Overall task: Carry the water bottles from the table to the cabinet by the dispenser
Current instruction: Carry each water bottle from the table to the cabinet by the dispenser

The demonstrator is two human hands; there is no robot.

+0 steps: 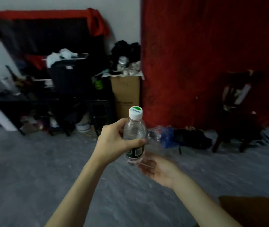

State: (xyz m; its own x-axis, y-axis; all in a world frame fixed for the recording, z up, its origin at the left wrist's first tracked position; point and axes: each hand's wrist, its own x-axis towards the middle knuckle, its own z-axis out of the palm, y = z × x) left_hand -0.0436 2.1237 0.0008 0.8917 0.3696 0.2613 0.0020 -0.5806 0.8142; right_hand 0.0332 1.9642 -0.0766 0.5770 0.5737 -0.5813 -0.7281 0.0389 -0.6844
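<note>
Both bare forearms are reaching forward from the bottom edge and converging toward the middle. The left hand (114, 141) is wrapping its fingers and thumb around a water bottle (134, 133), holding it upright. The right hand (158, 171) is lying palm-up just below the bottle's base, fingers relaxed and blurred.

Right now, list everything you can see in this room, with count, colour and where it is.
water bottle: one, clear with white cap and dark label, upright in mid-air at centre.
cardboard box: one, brown, against the wall at centre, clutter on top.
curtain: one, red, right half of the wall.
chair: one, dark wood, right, before the curtain.
dark shelf: one, black, left, piled with blurred items.
floor: grey.
left hand: grips the bottle's middle.
right hand: open, palm up, under the bottle's base.
</note>
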